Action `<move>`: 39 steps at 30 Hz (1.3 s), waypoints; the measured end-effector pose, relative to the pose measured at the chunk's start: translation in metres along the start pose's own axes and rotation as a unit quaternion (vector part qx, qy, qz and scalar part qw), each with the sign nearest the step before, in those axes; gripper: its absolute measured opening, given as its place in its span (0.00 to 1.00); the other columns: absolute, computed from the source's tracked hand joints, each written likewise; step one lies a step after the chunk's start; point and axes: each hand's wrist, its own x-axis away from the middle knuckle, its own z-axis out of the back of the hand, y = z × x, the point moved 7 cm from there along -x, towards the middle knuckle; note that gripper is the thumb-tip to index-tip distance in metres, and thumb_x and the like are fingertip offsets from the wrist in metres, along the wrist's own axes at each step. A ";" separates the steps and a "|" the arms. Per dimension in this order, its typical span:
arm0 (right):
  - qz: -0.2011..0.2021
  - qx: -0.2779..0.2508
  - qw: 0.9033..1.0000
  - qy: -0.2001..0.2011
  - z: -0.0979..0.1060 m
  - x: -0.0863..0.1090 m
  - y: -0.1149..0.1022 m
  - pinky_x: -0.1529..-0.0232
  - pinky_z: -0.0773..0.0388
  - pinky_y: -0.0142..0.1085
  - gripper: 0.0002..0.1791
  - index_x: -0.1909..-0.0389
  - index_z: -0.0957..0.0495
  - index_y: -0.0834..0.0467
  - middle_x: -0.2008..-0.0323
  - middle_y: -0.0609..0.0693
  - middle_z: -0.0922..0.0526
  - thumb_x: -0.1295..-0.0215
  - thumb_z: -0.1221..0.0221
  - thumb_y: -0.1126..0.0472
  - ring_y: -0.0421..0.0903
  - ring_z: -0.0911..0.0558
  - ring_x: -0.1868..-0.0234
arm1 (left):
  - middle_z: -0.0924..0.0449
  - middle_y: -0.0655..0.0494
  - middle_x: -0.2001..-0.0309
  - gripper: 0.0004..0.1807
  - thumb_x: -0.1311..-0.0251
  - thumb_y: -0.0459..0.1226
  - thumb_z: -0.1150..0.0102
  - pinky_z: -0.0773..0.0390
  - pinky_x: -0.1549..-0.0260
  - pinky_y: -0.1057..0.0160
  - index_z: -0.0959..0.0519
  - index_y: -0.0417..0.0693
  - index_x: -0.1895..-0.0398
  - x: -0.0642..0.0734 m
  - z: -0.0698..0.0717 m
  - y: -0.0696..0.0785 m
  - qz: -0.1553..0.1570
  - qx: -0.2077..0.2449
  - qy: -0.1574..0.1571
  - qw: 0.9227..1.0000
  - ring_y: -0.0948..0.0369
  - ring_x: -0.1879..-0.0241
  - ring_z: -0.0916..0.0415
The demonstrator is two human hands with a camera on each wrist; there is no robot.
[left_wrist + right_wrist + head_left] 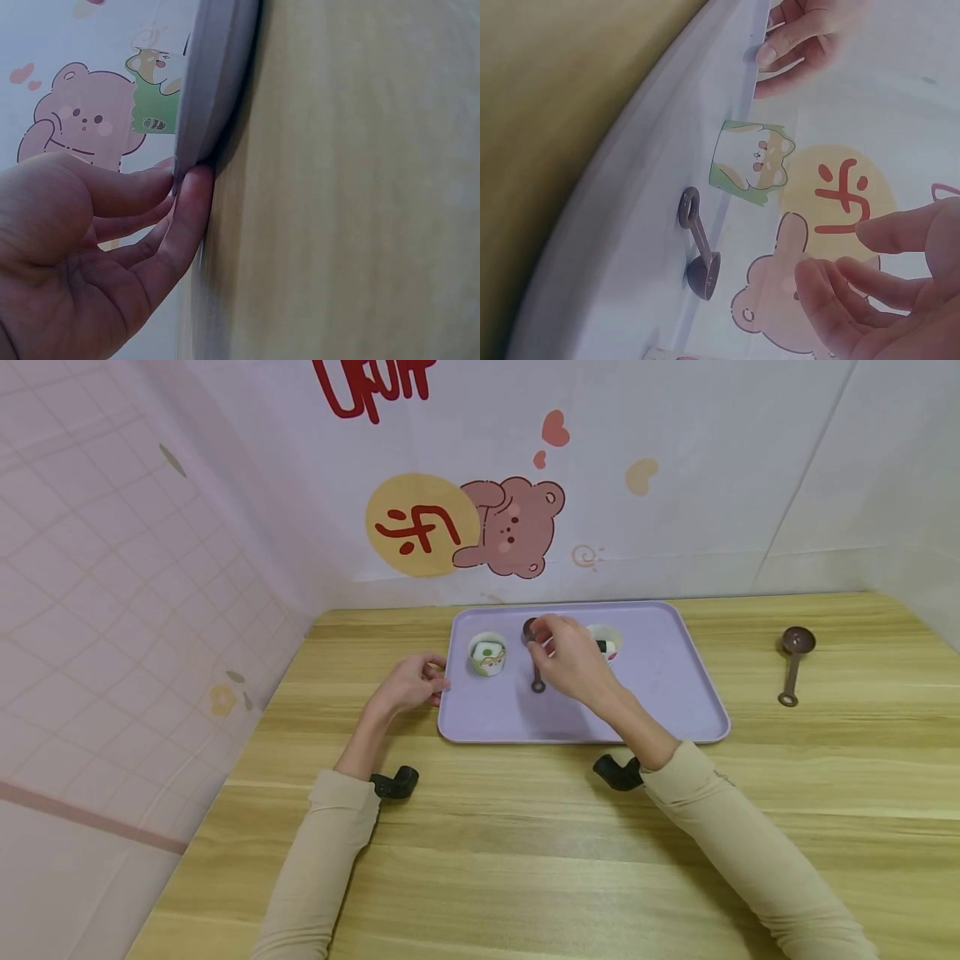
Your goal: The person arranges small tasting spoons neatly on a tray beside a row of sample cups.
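My left hand (410, 682) pinches the left rim of a lilac tray (660, 697), thumb on top and fingers underneath, as the left wrist view shows. On the tray lies a dark brown measuring spoon (537, 675), its bowl toward the wall. Above it hovers my right hand (573, 662) with loosely bent fingers; the right wrist view shows a gap between them and the measuring spoon (702, 244). Left of the spoon stands a small paper cup (751, 161) with a dog on a green print. Another small cup (606, 635) is partly hidden behind my right hand.
A second brown measuring spoon (797, 647) lies on the wooden table (480, 852), right of the tray. Behind the table rises a white wall sheet (690, 527) with a bear print. Black wrist mounts (397, 783) sit at both cuffs.
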 end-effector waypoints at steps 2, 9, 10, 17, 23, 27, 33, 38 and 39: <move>0.000 -0.003 1.000 -0.001 0.001 0.001 0.000 0.59 0.17 0.46 0.13 0.50 0.23 0.71 0.59 0.63 0.18 0.31 0.43 0.68 0.56 0.17 0.60 | 0.23 0.38 0.56 0.21 0.30 0.27 0.44 0.14 0.68 0.64 0.30 0.31 0.36 0.000 0.000 0.000 -0.001 0.000 0.000 1.000 0.57 0.71 0.21; -0.001 -0.011 1.000 -0.006 0.007 0.002 0.000 0.56 0.18 0.46 0.15 0.48 0.23 0.71 0.59 0.62 0.18 0.32 0.44 0.68 0.56 0.17 0.60 | 0.24 0.38 0.56 0.21 0.29 0.27 0.44 0.14 0.67 0.64 0.30 0.31 0.36 0.001 0.000 -0.001 0.000 0.004 -0.001 1.000 0.57 0.71 0.21; -0.002 -0.012 1.000 -0.006 0.008 0.002 0.001 0.56 0.19 0.46 0.15 0.48 0.23 0.71 0.59 0.62 0.18 0.32 0.44 0.68 0.56 0.17 0.59 | 0.24 0.38 0.56 0.21 0.29 0.28 0.44 0.14 0.67 0.64 0.30 0.31 0.36 0.001 0.000 -0.001 0.000 0.004 -0.001 1.000 0.57 0.71 0.21; -0.002 -0.010 1.000 0.000 0.016 0.003 0.002 0.56 0.17 0.46 0.14 0.48 0.23 0.70 0.59 0.62 0.18 0.32 0.44 0.68 0.56 0.17 0.60 | 0.24 0.38 0.55 0.21 0.29 0.27 0.44 0.14 0.67 0.63 0.31 0.31 0.35 0.000 -0.001 -0.002 0.000 0.004 -0.002 1.000 0.57 0.71 0.21; 0.005 -0.002 1.000 0.013 0.022 0.004 0.004 0.56 0.16 0.47 0.15 0.47 0.22 0.70 0.58 0.62 0.17 0.32 0.44 0.67 0.55 0.16 0.59 | 0.23 0.38 0.55 0.21 0.29 0.28 0.45 0.14 0.67 0.63 0.31 0.31 0.35 0.001 -0.001 -0.001 -0.004 -0.003 -0.003 1.000 0.57 0.71 0.20; 0.007 -0.004 1.000 0.017 0.026 0.006 0.005 0.55 0.16 0.47 0.15 0.47 0.23 0.71 0.58 0.62 0.17 0.31 0.44 0.68 0.56 0.16 0.59 | 0.23 0.38 0.55 0.21 0.29 0.28 0.44 0.14 0.67 0.63 0.31 0.31 0.35 0.002 -0.001 -0.001 0.000 -0.004 -0.003 1.000 0.56 0.71 0.20; 0.010 -0.010 1.000 0.021 0.032 0.009 0.006 0.57 0.16 0.46 0.14 0.48 0.23 0.71 0.59 0.63 0.18 0.31 0.44 0.69 0.56 0.17 0.60 | 0.23 0.38 0.55 0.22 0.29 0.28 0.45 0.13 0.66 0.63 0.31 0.31 0.35 0.002 -0.001 -0.001 0.003 0.001 -0.004 1.000 0.56 0.70 0.20; 0.016 -0.016 1.000 0.022 0.036 0.011 0.005 0.57 0.15 0.47 0.14 0.48 0.23 0.71 0.58 0.63 0.18 0.31 0.44 0.69 0.57 0.17 0.59 | 0.23 0.38 0.54 0.22 0.29 0.28 0.45 0.13 0.65 0.62 0.31 0.31 0.34 0.001 0.000 0.000 0.000 0.000 -0.004 1.000 0.55 0.69 0.20; 0.016 -0.015 1.000 0.021 0.037 0.012 0.005 0.56 0.15 0.47 0.14 0.48 0.23 0.71 0.58 0.63 0.18 0.31 0.44 0.69 0.57 0.17 0.59 | 0.23 0.38 0.54 0.22 0.29 0.28 0.45 0.13 0.65 0.62 0.31 0.31 0.34 0.001 0.000 0.000 -0.001 0.000 -0.003 1.000 0.55 0.69 0.20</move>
